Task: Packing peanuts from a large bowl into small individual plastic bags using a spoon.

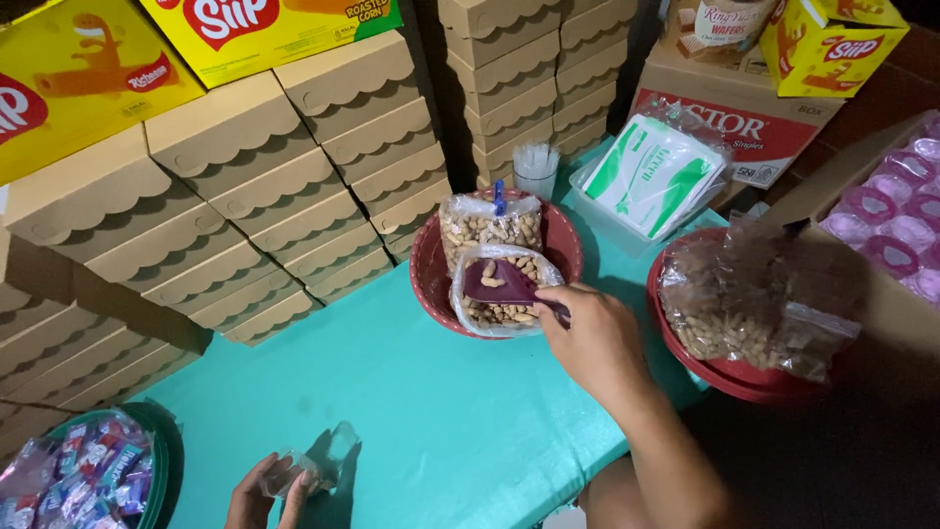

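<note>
Our right hand (592, 338) clamps the scoop (499, 282), few peanuts aboard, in the open bag (499, 299) at 12 o'clock. Left hand (264, 495) pinches a small empty pouch (308, 468); filling not started.

the flat table top (441, 421) across the middle of the frame is plain teal green. the round plastic bowl (563, 245) at centre is dark red, and the small scoop (499, 282) inside it is maroon, set against pale tan peanuts (490, 230) in clear bags. the stacked cardboard boxes (245, 186) at upper left are plain kraft brown with scalloped flap edges. the cartons (78, 69) above them are bright yellow with red patches. the sealed cups (901, 211) at the right edge are pink.
</note>
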